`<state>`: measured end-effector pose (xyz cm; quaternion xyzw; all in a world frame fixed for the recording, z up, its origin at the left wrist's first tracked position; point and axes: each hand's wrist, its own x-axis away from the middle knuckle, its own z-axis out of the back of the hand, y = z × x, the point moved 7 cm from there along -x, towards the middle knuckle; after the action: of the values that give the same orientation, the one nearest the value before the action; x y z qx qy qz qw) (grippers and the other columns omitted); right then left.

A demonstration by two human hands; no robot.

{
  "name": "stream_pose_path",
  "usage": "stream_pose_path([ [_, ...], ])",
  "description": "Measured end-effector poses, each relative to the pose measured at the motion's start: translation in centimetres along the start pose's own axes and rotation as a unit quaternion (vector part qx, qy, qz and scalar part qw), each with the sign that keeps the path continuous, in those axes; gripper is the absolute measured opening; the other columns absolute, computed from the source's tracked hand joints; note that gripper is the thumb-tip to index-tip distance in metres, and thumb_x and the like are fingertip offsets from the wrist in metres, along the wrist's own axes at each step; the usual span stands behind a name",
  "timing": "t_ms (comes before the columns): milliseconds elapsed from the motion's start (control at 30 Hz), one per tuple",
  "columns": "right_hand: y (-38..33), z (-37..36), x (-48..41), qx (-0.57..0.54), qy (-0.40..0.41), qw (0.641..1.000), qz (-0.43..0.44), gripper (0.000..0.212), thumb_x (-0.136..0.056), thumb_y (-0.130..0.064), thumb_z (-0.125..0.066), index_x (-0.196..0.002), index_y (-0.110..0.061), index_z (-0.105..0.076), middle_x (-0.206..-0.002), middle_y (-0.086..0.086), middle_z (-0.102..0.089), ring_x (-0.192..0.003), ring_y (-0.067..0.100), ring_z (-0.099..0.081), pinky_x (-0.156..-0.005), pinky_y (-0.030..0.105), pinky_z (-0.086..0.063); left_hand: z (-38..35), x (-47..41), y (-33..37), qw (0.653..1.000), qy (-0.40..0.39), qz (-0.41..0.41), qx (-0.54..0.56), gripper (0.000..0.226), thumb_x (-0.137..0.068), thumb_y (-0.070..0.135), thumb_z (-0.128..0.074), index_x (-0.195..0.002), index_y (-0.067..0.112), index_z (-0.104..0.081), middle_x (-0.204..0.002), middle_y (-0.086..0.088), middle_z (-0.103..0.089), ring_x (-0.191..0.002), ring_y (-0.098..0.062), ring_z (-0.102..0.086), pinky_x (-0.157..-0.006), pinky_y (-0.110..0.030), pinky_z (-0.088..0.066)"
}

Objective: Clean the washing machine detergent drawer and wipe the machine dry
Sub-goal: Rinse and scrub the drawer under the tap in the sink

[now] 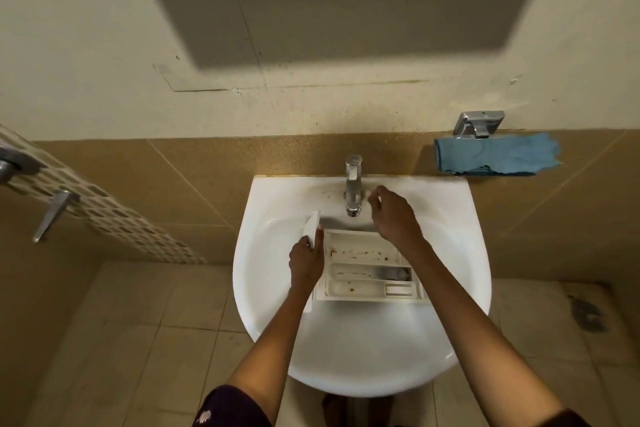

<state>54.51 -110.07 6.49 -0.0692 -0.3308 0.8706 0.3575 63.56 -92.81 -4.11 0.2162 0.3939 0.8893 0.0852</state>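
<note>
- Detergent drawer (367, 267): white plastic, lying in the basin of the sink (363, 350), open side up. Its long axis runs left to right across the bowl, with the front panel at the left end, standing up.
- Key relation: the drawer's far edge sits just below and in front of the tap (353, 184). The spout points down at that edge, so water would probably land on the far compartment first.
- Left hand (306, 263): fingers curled round the front panel end, clamped on it and steadying the drawer. This hand is the one on the drawer.
- Right hand (391, 215): over the drawer's far right corner, fingers (375, 196) loosely bent and a little apart, holding nothing that shows. They are just to the right of the tap body; whether they touch it cannot be told. This hand is nearer the tap, so turning on the water is likely its job.
- Drawer condition: one wide far compartment and narrower near ones. Brown specks and smears dot the floors, thickest in the far one. Not yet clean, by appearance.
- Blue cloth (495, 154): draped below a metal wall fitting (479, 123), well right of the sink; probably for drying later.
</note>
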Motion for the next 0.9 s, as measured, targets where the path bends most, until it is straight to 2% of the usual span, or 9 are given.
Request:
stream_pose_path([
  [100,-2.2,0.3,-1.9,0.005,-0.021,1.000,0.022,0.036,-0.101,-0.028,-0.029,-0.116,-0.005,-0.053,-0.108,0.016,-0.064,-0.098,0.031,-0.060,-0.071,0.027,-0.036,-0.2,-0.2,0.2,1.000,-0.002,0.003,-0.008,0.047,-0.095,0.048,-0.038,-0.070,0.009,-0.042,-0.073,-0.010,-0.050,-0.068,-0.022,-0.048,-0.068,-0.032,-0.040],
  [300,-3.0,-1.6,-3.8,0.042,-0.069,0.997,-0.008,0.051,-0.101,-0.039,-0.022,-0.116,-0.002,-0.052,-0.108,0.019,-0.065,-0.102,0.034,-0.060,-0.080,0.034,-0.043,-0.3,-0.2,0.0,1.000,-0.005,0.016,-0.010,0.047,-0.095,0.050,-0.037,-0.070,0.010,-0.041,-0.074,-0.010,-0.051,-0.065,-0.019,-0.047,-0.067,-0.030,-0.039],
  [367,-3.1,-1.9,-4.0,0.050,-0.061,0.997,-0.023,0.050,-0.102,-0.038,-0.022,-0.118,0.000,-0.050,-0.110,0.021,-0.063,-0.104,0.034,-0.059,-0.079,0.033,-0.042,-0.2,-0.2,0.1,1.000,-0.003,0.015,-0.015,0.049,-0.095,0.051,-0.036,-0.072,0.008,-0.042,-0.075,-0.011,-0.051,-0.067,-0.021,-0.048,-0.068,-0.031,-0.039],
  [467,-3.5,-2.2,-4.2,0.058,-0.053,0.996,-0.031,0.044,-0.103,-0.030,-0.024,-0.111,0.003,-0.053,-0.107,0.020,-0.063,-0.100,0.033,-0.060,-0.071,0.029,-0.036,-0.2,-0.3,0.0,1.000,-0.003,0.012,-0.018,0.049,-0.095,0.051,-0.036,-0.075,0.007,-0.044,-0.076,-0.011,-0.052,-0.069,-0.022,-0.048,-0.068,-0.032,-0.040],
  [567,-3.3,-2.0,-4.6,0.056,-0.081,0.995,-0.029,0.041,-0.102,-0.026,-0.027,-0.104,0.001,-0.058,-0.103,0.016,-0.066,-0.093,0.029,-0.062,-0.069,0.028,-0.039,-0.3,-0.5,0.1,1.000,-0.014,0.015,-0.017,0.050,-0.095,0.051,-0.035,-0.078,0.006,-0.048,-0.080,-0.011,-0.055,-0.074,-0.024,-0.052,-0.074,-0.037,-0.045],
  [633,-2.9,-1.6,-4.8,0.066,-0.115,0.991,-0.016,0.039,-0.101,-0.024,-0.028,-0.111,0.001,-0.056,-0.108,0.018,-0.064,-0.098,0.031,-0.061,-0.072,0.029,-0.039,-0.3,-0.7,0.0,0.999,-0.023,0.022,-0.017,0.050,-0.095,0.052,-0.035,-0.076,0.007,-0.047,-0.080,-0.010,-0.055,-0.076,-0.025,-0.052,-0.073,-0.036,-0.043],
  [767,-2.0,-1.0,-5.0,0.085,-0.147,0.985,-0.020,0.039,-0.100,-0.022,-0.031,-0.134,-0.002,-0.039,-0.118,0.020,-0.059,-0.105,0.034,-0.058,-0.077,0.033,-0.041,-0.3,-0.9,-0.1,0.999,-0.031,0.026,-0.019,0.051,-0.095,0.052,-0.035,-0.080,0.005,-0.050,-0.084,-0.011,-0.056,-0.079,-0.025,-0.053,-0.073,-0.034,-0.042],
  [900,-2.0,-0.9,-5.1,0.115,-0.165,0.980,-0.002,0.037,-0.100,-0.021,-0.033,-0.131,-0.003,-0.041,-0.117,0.019,-0.060,-0.103,0.032,-0.059,-0.079,0.034,-0.042,-0.4,-1.0,-0.2,0.999,-0.031,0.028,-0.015,0.052,-0.095,0.053,-0.035,-0.082,0.005,-0.052,-0.086,-0.011,-0.058,-0.080,-0.026,-0.055,-0.078,-0.037,-0.045],
])
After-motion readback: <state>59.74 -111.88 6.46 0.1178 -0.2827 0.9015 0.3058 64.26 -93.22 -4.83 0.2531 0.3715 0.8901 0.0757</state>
